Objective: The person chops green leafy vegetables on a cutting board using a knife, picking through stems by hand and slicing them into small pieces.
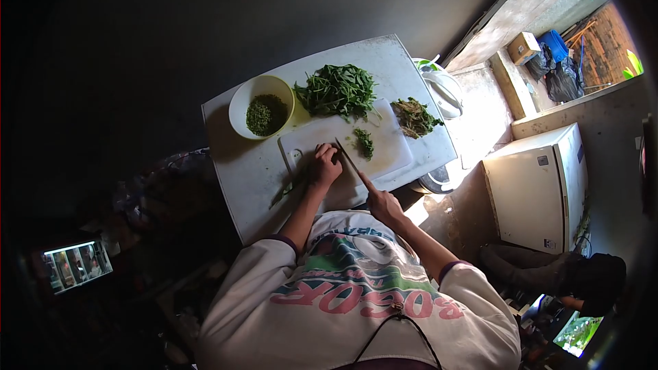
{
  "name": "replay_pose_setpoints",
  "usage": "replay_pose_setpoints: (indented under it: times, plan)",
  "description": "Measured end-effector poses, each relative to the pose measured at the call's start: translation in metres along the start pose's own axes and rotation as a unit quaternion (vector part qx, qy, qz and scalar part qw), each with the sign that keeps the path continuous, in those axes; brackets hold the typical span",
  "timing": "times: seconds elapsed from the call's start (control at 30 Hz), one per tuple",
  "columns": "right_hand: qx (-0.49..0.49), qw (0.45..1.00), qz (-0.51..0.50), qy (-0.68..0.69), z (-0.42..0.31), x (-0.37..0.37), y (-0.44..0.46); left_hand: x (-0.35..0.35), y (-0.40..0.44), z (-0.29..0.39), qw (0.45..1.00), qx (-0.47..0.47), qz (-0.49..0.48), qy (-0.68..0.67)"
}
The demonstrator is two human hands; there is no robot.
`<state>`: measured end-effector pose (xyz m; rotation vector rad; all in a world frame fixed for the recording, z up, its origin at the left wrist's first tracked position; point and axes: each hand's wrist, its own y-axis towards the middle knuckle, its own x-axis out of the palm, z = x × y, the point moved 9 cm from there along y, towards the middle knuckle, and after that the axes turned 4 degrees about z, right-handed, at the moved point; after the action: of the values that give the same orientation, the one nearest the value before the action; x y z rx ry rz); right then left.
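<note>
My right hand (385,205) is wrapped round the handle of a knife (349,160), its blade reaching over the white cutting board (394,140). Beside the blade tip, on the left, my left hand (327,164) is closed with curled fingers on the board; what it grips is hidden. Chopped greens (364,144) lie right of the blade. Behind the board is a pile of leafy greens (337,89). A pale bowl (236,111) at the left holds finely cut greens (266,114). Some stems (282,193) lie near my left wrist.
The white table (240,195) carries wilted greens and roots (415,118) at its right side. Beyond its right edge stand a white container (445,92) and a dark bucket (436,179). A white fridge (528,188) stands further right, with a person's legs (531,267) near it.
</note>
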<state>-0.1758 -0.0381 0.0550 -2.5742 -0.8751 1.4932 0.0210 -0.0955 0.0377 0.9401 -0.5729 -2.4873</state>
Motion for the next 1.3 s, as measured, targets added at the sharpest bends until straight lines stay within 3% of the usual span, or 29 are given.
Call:
replay_pose_setpoints:
  times: [0.07, 0.23, 0.53, 0.73, 1.13, 1.3]
  plan:
    - [-0.024, 0.998, 0.018, 0.047, 0.001, 0.011, 0.014, 0.002, -0.001, 0.001, 1.0, 0.004, 0.002, 0.004]
    - [0.004, 1.0, 0.028, 0.01, -0.007, 0.011, 0.046, 0.004, -0.001, -0.001, 0.999, -0.005, -0.043, 0.017]
    - [0.007, 0.999, -0.011, 0.03, 0.004, 0.004, 0.014, 0.004, -0.002, -0.005, 1.0, -0.012, -0.012, 0.012]
    - [0.002, 0.998, 0.05, 0.026, 0.009, -0.02, -0.004, 0.004, 0.002, -0.002, 1.0, -0.005, -0.022, -0.004]
    - [-0.001, 0.998, -0.044, -0.041, -0.019, -0.027, -0.016, -0.002, 0.004, 0.004, 0.999, -0.02, -0.029, 0.012]
    - [-0.041, 0.999, 0.023, 0.013, -0.001, 0.012, 0.008, 0.001, 0.001, 0.0, 1.0, -0.013, -0.013, 0.01]
